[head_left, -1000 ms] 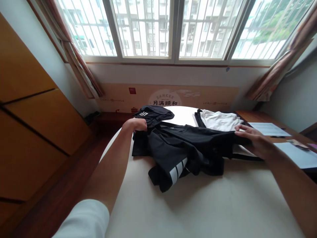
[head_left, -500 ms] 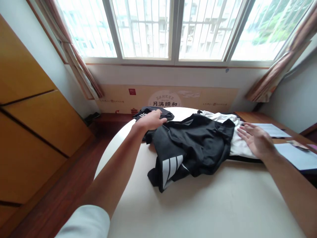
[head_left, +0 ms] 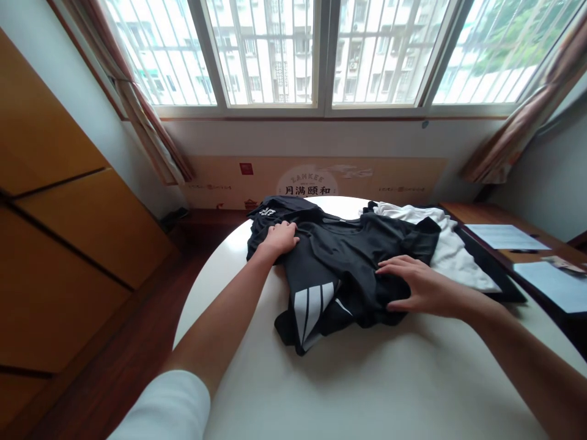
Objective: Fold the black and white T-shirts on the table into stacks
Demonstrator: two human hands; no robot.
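Note:
A crumpled black shirt (head_left: pixel 348 256) with white stripes lies on the round white table (head_left: pixel 358 391). My left hand (head_left: pixel 280 239) rests on its left part, fingers curled against the fabric; whether they pinch any cloth is hard to tell. On the shirt's right side is my right hand (head_left: pixel 406 282), thumb and fingers apart, fingertips at the cloth. Dark fabric with a small white print (head_left: pixel 266 212) lies at the table's far left edge. Beyond the shirt on the right is a white garment (head_left: pixel 463 260), with black cloth along its edge.
On the right, a brown desk (head_left: pixel 499 244) holds papers (head_left: pixel 550 284) and a pen. Windows with bars and tied curtains (head_left: pixel 158 134) are at the back. A wooden cabinet (head_left: pixel 68 244) stands on the left.
My right hand has moved left from the white garment onto the black shirt. My left hand has shifted slightly down and right. The shirt's upper left part now spreads over the dark fabric.

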